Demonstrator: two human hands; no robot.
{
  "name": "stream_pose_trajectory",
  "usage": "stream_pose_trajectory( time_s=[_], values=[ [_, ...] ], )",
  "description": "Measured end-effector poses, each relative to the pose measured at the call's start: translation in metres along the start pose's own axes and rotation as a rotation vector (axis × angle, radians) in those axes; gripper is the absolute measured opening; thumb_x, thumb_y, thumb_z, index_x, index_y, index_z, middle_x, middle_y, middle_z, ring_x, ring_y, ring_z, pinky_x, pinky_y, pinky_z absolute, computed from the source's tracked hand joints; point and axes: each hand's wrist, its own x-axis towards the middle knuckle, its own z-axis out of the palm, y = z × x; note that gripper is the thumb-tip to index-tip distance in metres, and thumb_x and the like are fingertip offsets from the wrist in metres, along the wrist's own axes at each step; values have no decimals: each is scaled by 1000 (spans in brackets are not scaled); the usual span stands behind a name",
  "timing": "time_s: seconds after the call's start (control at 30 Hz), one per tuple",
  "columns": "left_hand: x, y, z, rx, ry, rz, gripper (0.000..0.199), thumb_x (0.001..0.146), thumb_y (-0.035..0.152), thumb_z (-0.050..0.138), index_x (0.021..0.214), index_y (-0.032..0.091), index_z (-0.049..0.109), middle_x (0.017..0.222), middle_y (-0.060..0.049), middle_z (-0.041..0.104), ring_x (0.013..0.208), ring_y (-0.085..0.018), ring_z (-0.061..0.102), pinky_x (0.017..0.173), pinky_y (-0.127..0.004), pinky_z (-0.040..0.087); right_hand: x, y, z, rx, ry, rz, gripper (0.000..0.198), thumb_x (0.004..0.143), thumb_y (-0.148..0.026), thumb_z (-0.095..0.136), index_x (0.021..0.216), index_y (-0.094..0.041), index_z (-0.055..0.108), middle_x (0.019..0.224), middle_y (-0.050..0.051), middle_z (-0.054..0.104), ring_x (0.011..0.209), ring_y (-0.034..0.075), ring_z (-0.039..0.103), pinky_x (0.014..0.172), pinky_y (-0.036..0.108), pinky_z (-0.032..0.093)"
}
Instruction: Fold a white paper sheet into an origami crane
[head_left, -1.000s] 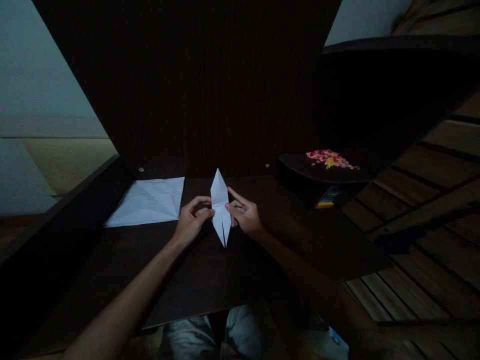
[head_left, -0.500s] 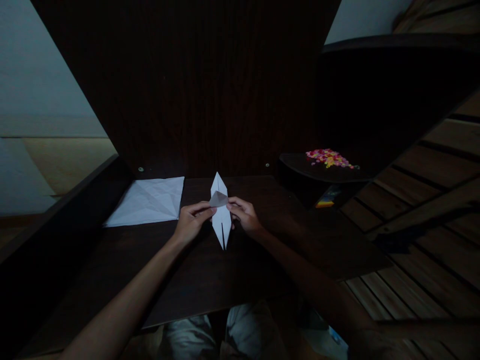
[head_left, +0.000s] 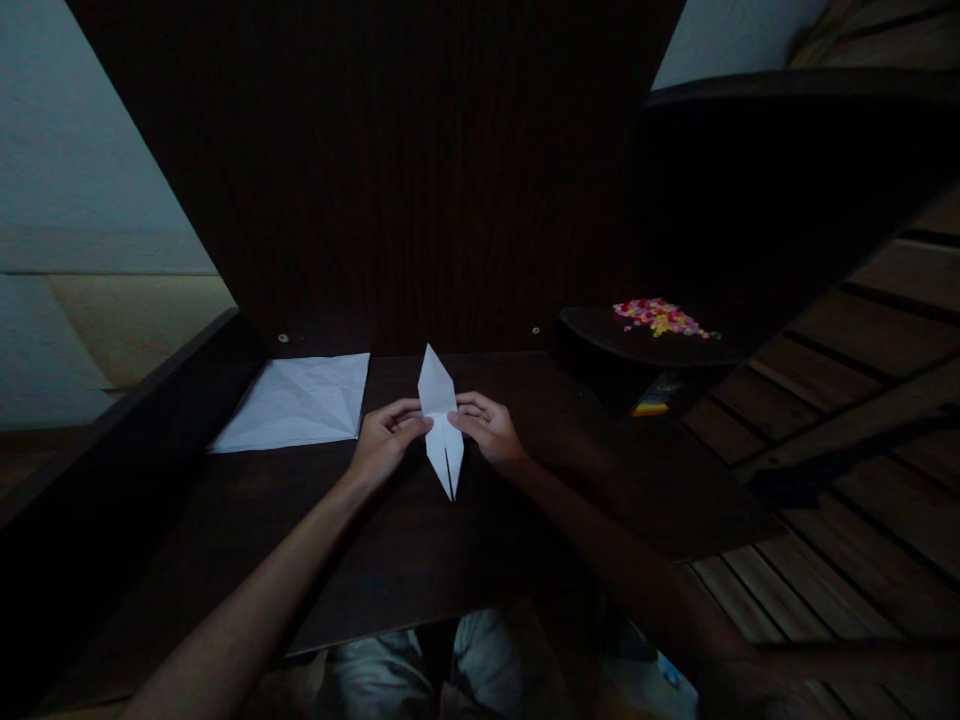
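Observation:
A folded piece of white origami paper [head_left: 437, 388] is held upright-pointing between both hands above the dark desk. Its far half is a smooth pointed flap, and its near half narrows to two points with a slit between them. My left hand [head_left: 384, 435] grips the left edge at the middle, thumb on top and fingers beneath. On the opposite edge, my right hand [head_left: 487, 428] pinches the paper the same way, its thumb lying on the middle crease. The fingertips under the paper are partly hidden.
Creased white paper sheets [head_left: 300, 402] lie on the desk [head_left: 360, 560] to the left. A pile of small pink, red and yellow pieces [head_left: 661, 317] rests on a rounded shelf [head_left: 600, 335] at the right. A dark panel [head_left: 397, 180] rises behind the desk.
The small grey triangular flap at the paper's middle has swung up and away, so the far half now shows one smooth pointed face. Both hands have stayed nearly in place.

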Motion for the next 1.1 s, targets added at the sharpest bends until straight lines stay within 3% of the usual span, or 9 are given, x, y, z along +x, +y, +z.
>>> stream_pose_trajectory(
  time_s=[0.2,0.5,0.9,1.1],
  values=[
    [1,-3,0,52,0,34,22,63,23,72,83,16,70,71,-1,69,67,-15,62,64,-25,47,0,1,2,-8,-5,-19,28,65,-30,71,87,-19,59,64,-3,59,60,12,57,58,23,44],
    [-1,-2,3,86,-44,54,26,67,33,69,86,16,66,70,0,65,66,-15,59,63,-26,45,-3,4,6,-20,-38,-7,32,60,-33,76,82,-19,57,72,-1,64,62,13,59,58,23,46],
    [-9,-2,10,198,-94,138,24,76,30,63,96,17,63,80,-2,66,71,-15,59,65,-25,46,-3,6,11,7,118,11,28,56,-32,75,68,-20,53,61,-1,63,59,15,60,56,25,47],
    [-9,-4,13,134,-79,126,30,71,23,65,99,16,60,81,-2,65,70,-14,60,65,-25,46,-5,9,16,2,183,-15,23,57,-28,72,69,-19,55,63,0,64,59,14,60,55,25,46]
  ],
)
